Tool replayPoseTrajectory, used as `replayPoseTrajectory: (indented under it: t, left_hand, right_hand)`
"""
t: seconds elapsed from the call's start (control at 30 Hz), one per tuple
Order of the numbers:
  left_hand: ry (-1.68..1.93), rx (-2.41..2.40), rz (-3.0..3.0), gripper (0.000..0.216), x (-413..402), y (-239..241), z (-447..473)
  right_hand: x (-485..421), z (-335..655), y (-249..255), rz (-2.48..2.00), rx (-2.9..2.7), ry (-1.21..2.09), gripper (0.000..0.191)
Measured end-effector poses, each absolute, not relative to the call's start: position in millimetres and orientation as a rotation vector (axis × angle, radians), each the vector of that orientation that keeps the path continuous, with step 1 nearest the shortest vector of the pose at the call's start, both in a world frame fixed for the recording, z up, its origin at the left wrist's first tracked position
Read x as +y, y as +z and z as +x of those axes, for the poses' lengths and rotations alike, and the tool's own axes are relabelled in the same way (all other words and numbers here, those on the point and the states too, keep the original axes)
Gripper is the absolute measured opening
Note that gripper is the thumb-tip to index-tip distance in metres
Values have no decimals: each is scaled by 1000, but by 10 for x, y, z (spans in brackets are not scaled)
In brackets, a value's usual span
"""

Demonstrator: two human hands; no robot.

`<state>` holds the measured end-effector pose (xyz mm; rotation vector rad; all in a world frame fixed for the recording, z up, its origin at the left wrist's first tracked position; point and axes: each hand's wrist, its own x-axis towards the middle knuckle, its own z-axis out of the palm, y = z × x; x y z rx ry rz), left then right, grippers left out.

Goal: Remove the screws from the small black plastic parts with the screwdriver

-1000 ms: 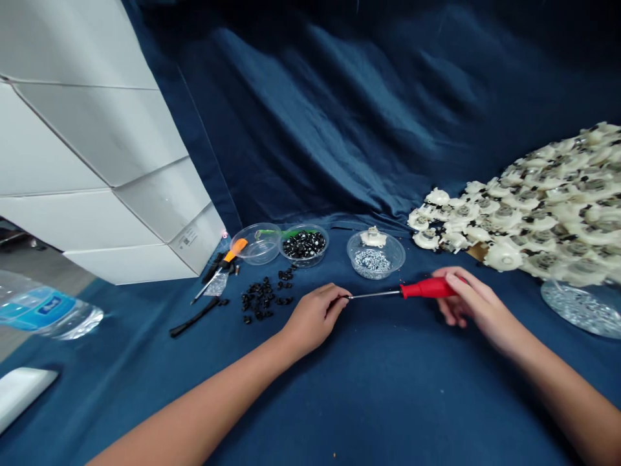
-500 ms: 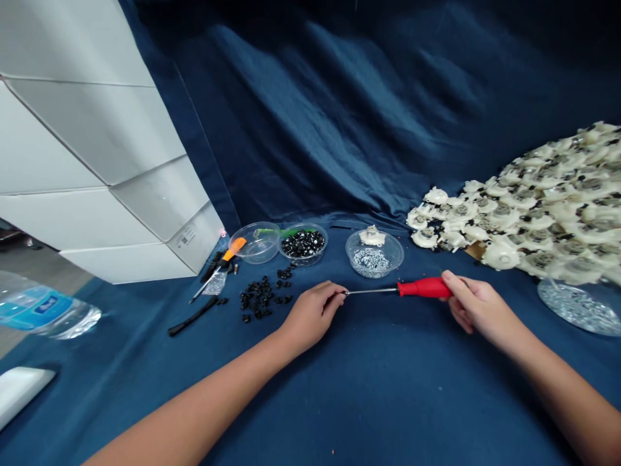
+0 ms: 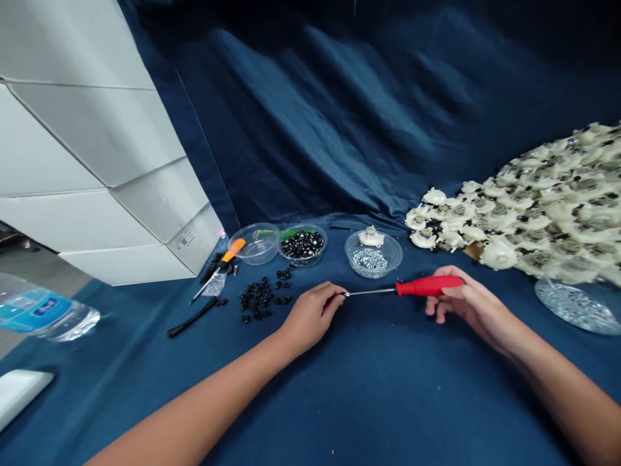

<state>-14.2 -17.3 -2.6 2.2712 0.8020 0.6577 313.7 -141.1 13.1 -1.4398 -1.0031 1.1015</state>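
Observation:
My right hand (image 3: 468,301) is on the red handle of a screwdriver (image 3: 422,286), thumb along its near side and the other fingers loosely curled. The shaft lies nearly level and points left. At its tip, my left hand (image 3: 313,314) pinches a small black part (image 3: 344,294) between thumb and fingertips; a silvery bit shows where the tip meets it, and the rest is hidden by the fingers. Loose black parts (image 3: 262,298) lie on the blue cloth left of my left hand. Beyond the shaft stands a clear bowl of screws (image 3: 371,260) with a cream plastic housing (image 3: 371,237) in it.
A bowl of black parts (image 3: 303,244) and a clear bowl (image 3: 262,249) stand at the back. An orange-handled screwdriver (image 3: 233,252) lies left. Cream housings (image 3: 499,252) are heaped at right, beside a bag of screws (image 3: 577,307). White boxes (image 3: 140,162) and a water bottle (image 3: 48,310) are at left.
My right hand has rolled around the screwdriver handle, its thumb moving from the top to the near side and its fingers loosening. My left hand has stayed in place.

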Motion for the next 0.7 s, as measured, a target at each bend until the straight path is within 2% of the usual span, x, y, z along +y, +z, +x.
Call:
replayPoseTrajectory:
  t: [0.17, 0.37, 0.6, 0.7]
  left_hand:
    - [643, 761, 2278, 20, -171, -24, -136]
    - [647, 772, 2273, 21, -174, -16, -136]
    - [662, 796, 2274, 20, -178, -21, -139]
    - [664, 797, 2276, 21, -178, -19, -141]
  right_hand:
    - [-1380, 3217, 44, -1569, -982, 1084, 50]
    - [-1382, 3203, 51, -1513, -1000, 1083, 42]
    - [-1404, 3148, 81, -1497, -1014, 1066, 46]
    - [-1416, 3148, 98, -1535, -1021, 1054, 42]
